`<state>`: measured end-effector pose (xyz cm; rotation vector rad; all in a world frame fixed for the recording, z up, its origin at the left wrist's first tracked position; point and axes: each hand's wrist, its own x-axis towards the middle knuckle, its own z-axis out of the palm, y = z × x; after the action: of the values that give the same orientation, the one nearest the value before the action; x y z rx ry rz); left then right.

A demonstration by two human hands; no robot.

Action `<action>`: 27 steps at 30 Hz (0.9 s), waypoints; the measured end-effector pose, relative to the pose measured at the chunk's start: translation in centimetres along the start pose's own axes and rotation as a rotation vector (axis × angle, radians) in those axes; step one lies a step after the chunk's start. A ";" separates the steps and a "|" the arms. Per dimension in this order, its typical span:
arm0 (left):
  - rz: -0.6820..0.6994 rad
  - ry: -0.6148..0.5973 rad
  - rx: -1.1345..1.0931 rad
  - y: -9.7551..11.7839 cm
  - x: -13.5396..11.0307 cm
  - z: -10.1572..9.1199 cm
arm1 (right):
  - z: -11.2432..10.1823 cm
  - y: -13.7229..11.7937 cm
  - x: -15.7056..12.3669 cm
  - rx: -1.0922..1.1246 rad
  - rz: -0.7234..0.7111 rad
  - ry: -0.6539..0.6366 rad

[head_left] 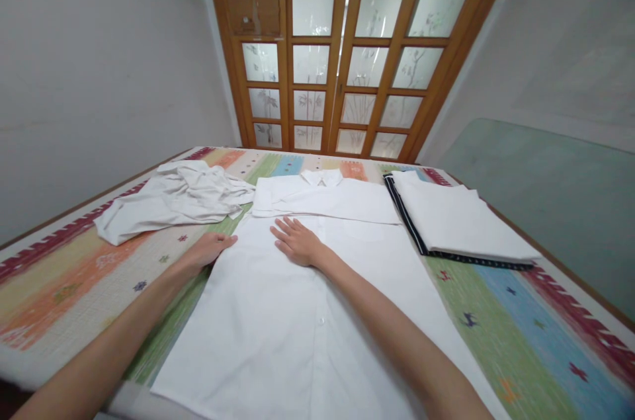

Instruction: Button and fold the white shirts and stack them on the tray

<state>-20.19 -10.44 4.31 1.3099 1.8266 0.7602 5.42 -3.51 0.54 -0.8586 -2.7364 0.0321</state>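
A white button-up shirt (278,314) lies spread flat in front of me, its collar (321,178) pointing away and its sleeves folded across the upper part. At the shirt's left side edge, my left hand (211,249) has its fingers closed, pinching the fabric. My right hand (296,241) rests flat on the chest just below the folded sleeves, fingers spread. To the left of the shirt sits a crumpled white garment (186,198). A stack of folded white clothes (461,218) lies on the right, with dark, white-marked fabric (407,218) beneath it.
A multicoloured striped cloth (526,327) with small figures covers the table. Walls stand on both sides, and a pale green panel (536,175) leans at the right. Wooden doors with glass panes (312,63) are beyond the far edge.
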 end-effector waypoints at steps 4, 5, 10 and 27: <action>0.008 0.114 0.114 0.1 0.0 0.7 | -0.1 -1.5 -0.4 -0.001 0.025 -0.033; 0.023 0.139 0.131 0.2 0.0 0.9 | -0.1 -2.1 -0.8 0.006 0.022 -0.039; 0.078 0.166 0.124 0.1 0.1 1.1 | -0.8 -6.1 -4.3 0.071 -0.094 -0.026; -0.050 -0.087 0.058 -0.2 -2.0 0.0 | -8.1 -7.7 -17.9 0.284 -0.302 -0.112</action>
<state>-19.87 -12.37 4.61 1.3086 1.8168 0.6191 17.35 -20.39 4.68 -0.3748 -2.8394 0.4083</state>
